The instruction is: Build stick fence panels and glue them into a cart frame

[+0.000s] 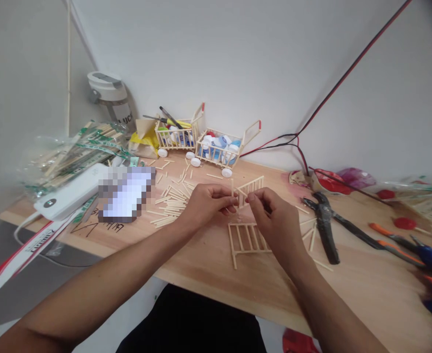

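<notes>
Over the middle of the desk, the fingers of my left hand [214, 202] are pinched around a short upright wooden stick [232, 185]. Just to the right, the thumb and forefinger of my right hand [275, 213] press together; whatever is in that pinch is too small to make out. A ladder-like stick panel [254, 184] stands between and behind the hands, and I cannot tell whether the upright stick is joined to it. Below them a second stick panel [234, 253] lies flat, partly covered by my right hand.
Cut sticks [170, 208] lie scattered left of my hands. Behind stand two small stick carts [216, 152] with bottle caps inside. Black-handled pliers [326, 230] and orange-handled tools [396, 245] lie right. A phone [124, 196], white power strip [72, 191] and bagged sticks [76, 147] are left.
</notes>
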